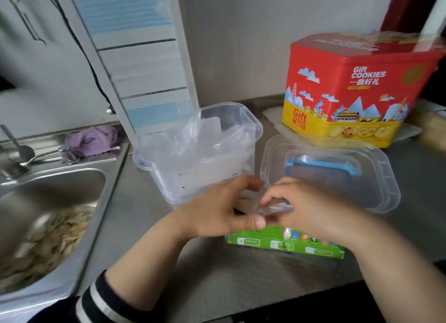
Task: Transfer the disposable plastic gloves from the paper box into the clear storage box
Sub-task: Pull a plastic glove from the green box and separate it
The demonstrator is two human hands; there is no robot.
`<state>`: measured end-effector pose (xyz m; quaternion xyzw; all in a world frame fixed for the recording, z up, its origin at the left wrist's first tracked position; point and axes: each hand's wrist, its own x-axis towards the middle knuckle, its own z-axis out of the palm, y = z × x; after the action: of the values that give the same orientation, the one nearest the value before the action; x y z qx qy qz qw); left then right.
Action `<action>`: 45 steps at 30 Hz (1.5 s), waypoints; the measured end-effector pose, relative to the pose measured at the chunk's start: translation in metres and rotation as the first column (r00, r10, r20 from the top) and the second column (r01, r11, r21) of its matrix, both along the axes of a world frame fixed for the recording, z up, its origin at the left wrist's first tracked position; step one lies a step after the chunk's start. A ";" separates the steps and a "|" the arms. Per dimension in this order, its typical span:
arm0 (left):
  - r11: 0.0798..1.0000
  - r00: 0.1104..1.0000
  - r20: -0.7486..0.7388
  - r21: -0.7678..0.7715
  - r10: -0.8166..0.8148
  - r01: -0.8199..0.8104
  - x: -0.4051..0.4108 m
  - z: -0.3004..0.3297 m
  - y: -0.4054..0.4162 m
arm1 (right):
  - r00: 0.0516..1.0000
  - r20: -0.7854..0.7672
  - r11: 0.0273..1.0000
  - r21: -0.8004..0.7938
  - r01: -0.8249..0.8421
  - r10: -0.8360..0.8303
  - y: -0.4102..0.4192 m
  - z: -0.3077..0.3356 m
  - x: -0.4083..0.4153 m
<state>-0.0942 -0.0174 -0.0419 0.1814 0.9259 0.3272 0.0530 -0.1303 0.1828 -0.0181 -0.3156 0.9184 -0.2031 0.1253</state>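
Left hand (217, 211): grip pinching thin clear plastic gloves (275, 208).
Right hand (311, 209): grip pinching the same gloves.
Green paper box (284, 244): lying beneath both hands.
Clear plastic storage box (205, 175): holding gloves.

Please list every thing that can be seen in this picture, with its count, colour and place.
clear storage box: one, clear, counter centre, gloves inside
plastic gloves: small bunch, clear, held between both hands
paper box: one, green, counter front, under the hands
lid: one, clear with blue handle, right of storage box
cookie tin: one, red and yellow, back right
sink: one, steel, left, pale scraps inside
cloth: one, purple, behind sink
left hand: one, pinches gloves
right hand: one, pinches gloves
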 end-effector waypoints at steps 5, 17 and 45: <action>0.977 0.997 -0.033 -0.205 -0.066 0.058 -0.002 -0.019 0.012 | 0.995 0.086 0.966 -0.251 0.069 -0.049 0.015 -0.025 -0.006; 0.983 0.995 0.003 -0.155 -0.095 0.094 -0.006 -0.021 0.009 | 0.999 0.039 0.945 -0.324 0.036 -0.024 0.019 -0.032 -0.012; 0.969 0.999 0.011 -0.244 -0.032 0.033 -0.014 -0.014 -0.003 | 0.935 0.302 0.564 -0.747 0.352 -0.183 -0.002 -0.024 0.005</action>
<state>-0.1079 -0.0205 -0.0558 0.1875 0.9559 0.2103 0.0834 -0.1250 0.1813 -0.0421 -0.1736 0.7537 -0.6333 0.0276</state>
